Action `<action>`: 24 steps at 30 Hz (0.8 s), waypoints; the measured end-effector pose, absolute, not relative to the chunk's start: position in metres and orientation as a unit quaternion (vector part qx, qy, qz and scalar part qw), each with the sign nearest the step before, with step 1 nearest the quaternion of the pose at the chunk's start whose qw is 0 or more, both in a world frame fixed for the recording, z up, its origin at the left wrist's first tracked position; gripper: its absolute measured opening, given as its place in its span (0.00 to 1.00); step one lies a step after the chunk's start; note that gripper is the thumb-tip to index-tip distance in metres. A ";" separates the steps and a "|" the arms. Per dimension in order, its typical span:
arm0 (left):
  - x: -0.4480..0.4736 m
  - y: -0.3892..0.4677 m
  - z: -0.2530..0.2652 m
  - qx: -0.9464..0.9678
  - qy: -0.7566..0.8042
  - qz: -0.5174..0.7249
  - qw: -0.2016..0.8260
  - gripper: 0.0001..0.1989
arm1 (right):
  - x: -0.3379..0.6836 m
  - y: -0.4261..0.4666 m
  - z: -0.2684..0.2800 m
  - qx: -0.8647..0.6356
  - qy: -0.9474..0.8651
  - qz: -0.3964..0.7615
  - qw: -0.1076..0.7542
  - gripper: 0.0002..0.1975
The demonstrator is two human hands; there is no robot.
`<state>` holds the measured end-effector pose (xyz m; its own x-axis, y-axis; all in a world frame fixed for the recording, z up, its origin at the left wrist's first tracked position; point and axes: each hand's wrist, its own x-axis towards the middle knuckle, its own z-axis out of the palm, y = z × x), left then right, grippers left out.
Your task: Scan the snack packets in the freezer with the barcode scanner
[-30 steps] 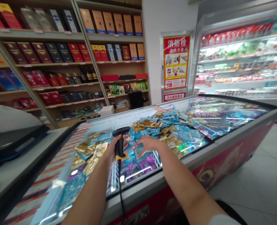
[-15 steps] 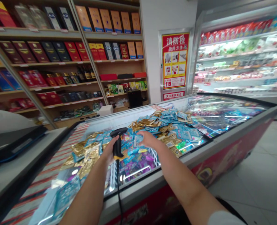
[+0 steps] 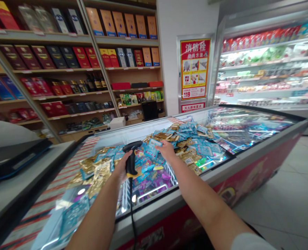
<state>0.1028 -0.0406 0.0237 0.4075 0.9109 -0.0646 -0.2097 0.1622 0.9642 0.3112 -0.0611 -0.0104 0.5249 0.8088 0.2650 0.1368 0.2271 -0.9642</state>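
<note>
My left hand (image 3: 122, 167) is wrapped round the grip of a black and yellow handheld barcode scanner (image 3: 130, 160), whose cable hangs down over the freezer front. My right hand (image 3: 165, 150) pinches the right edge of a flat blue packet (image 3: 152, 148), tilted up in front of the scanner head. Blue and gold packets lie in a heap (image 3: 187, 139) on the glass beyond and right of my right hand. More gold packets (image 3: 99, 173) are spread to the left of the scanner, partly hidden by my left forearm.
Beneath the packets is a glass-topped chest freezer (image 3: 154, 203) with goods inside. A counter with a dark device (image 3: 18, 158) stands at the left. Shelves of boxed goods (image 3: 65, 57) line the back wall. A lit refrigerated display (image 3: 268, 76) stands at the far right.
My right hand has moved slightly up and right, raising the blue packet so its printed face shows. The left hand and scanner stay nearly in place.
</note>
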 end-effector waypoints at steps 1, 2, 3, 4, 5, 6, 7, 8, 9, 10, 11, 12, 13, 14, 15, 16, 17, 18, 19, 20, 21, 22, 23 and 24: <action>0.103 -0.040 0.023 0.498 0.350 0.416 0.675 0.16 | 0.311 -0.061 -0.011 -0.585 -0.404 0.245 0.659 0.13; 0.102 -0.040 0.023 0.499 0.348 0.416 0.676 0.16 | 0.311 -0.061 -0.010 -0.597 -0.391 0.244 0.656 0.14; 0.102 -0.040 0.023 0.500 0.344 0.416 0.678 0.16 | 0.310 -0.062 -0.009 -0.602 -0.380 0.253 0.655 0.15; 0.102 -0.039 0.023 0.501 0.340 0.414 0.680 0.17 | 0.309 -0.063 -0.008 -0.599 -0.370 0.269 0.657 0.17; 0.102 -0.038 0.022 0.501 0.338 0.412 0.682 0.17 | 0.308 -0.064 -0.006 -0.591 -0.364 0.287 0.660 0.17; 0.102 -0.038 0.022 0.500 0.339 0.411 0.683 0.17 | 0.307 -0.066 -0.005 -0.579 -0.363 0.304 0.663 0.18; 0.101 -0.037 0.022 0.498 0.341 0.410 0.683 0.18 | 0.306 -0.067 -0.004 -0.567 -0.365 0.318 0.667 0.18; 0.101 -0.037 0.022 0.497 0.345 0.408 0.684 0.18 | 0.305 -0.068 -0.004 -0.555 -0.368 0.327 0.670 0.17; 0.101 -0.037 0.022 0.496 0.347 0.404 0.685 0.18 | 0.304 -0.068 -0.004 -0.546 -0.372 0.333 0.673 0.17; 0.101 -0.037 0.022 0.498 0.346 0.398 0.688 0.18 | 0.303 -0.068 -0.004 -0.540 -0.375 0.338 0.674 0.17; 0.101 -0.037 0.022 0.502 0.339 0.389 0.694 0.17 | 0.303 -0.067 -0.004 -0.539 -0.377 0.341 0.671 0.17; 0.101 -0.038 0.023 0.506 0.330 0.379 0.701 0.17 | 0.303 -0.067 -0.005 -0.544 -0.379 0.339 0.667 0.18; 0.101 -0.040 0.024 0.509 0.322 0.369 0.708 0.16 | 0.303 -0.066 -0.006 -0.553 -0.383 0.332 0.661 0.18; 0.102 -0.041 0.024 0.508 0.317 0.362 0.715 0.16 | 0.304 -0.065 -0.007 -0.565 -0.391 0.320 0.653 0.17; 0.102 -0.042 0.025 0.505 0.317 0.357 0.720 0.15 | 0.304 -0.064 -0.008 -0.577 -0.401 0.305 0.643 0.15; 0.103 -0.044 0.025 0.500 0.319 0.355 0.722 0.14 | 0.305 -0.064 -0.009 -0.587 -0.412 0.291 0.633 0.11; 0.104 -0.045 0.026 0.495 0.323 0.355 0.724 0.14 | 0.305 -0.063 -0.010 -0.594 -0.423 0.281 0.624 0.08; 0.104 -0.045 0.026 0.492 0.326 0.357 0.724 0.13 | 0.305 -0.063 -0.011 -0.598 -0.432 0.276 0.616 0.05; 0.105 -0.046 0.026 0.491 0.327 0.358 0.723 0.13 | 0.305 -0.062 -0.013 -0.601 -0.437 0.275 0.610 0.03; 0.105 -0.045 0.025 0.492 0.327 0.360 0.722 0.13 | 0.305 -0.062 -0.013 -0.605 -0.440 0.275 0.604 0.03; 0.105 -0.045 0.025 0.494 0.325 0.361 0.721 0.12 | 0.305 -0.062 -0.014 -0.611 -0.443 0.272 0.597 0.03; 0.105 -0.045 0.024 0.495 0.324 0.362 0.720 0.12 | 0.305 -0.062 -0.015 -0.617 -0.447 0.267 0.590 0.03; 0.105 -0.044 0.024 0.496 0.324 0.362 0.719 0.12 | 0.305 -0.062 -0.015 -0.623 -0.451 0.262 0.583 0.04; 0.105 -0.044 0.024 0.497 0.324 0.362 0.719 0.12 | 0.305 -0.063 -0.015 -0.627 -0.454 0.258 0.578 0.04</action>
